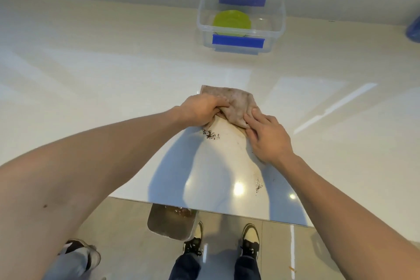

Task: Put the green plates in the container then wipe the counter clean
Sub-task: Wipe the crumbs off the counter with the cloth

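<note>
Left hand (201, 109) fingers curled, bunching cloth (235, 107) edge — right hand (266, 137) fingers pressed flat on near corner. Cloth on counter (91, 70), beside crumbs (211, 134). Green plates (231, 21) inside container (241, 20) — well apart.

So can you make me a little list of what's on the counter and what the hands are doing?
plates: green plates inside the clear container
cloth: brownish cloth flat on the counter
left hand: left hand gripping the cloth
right hand: right hand pressing on the cloth
mess: dark crumbs near the cloth, more near the edge
below the edge: metal dustpan
</note>
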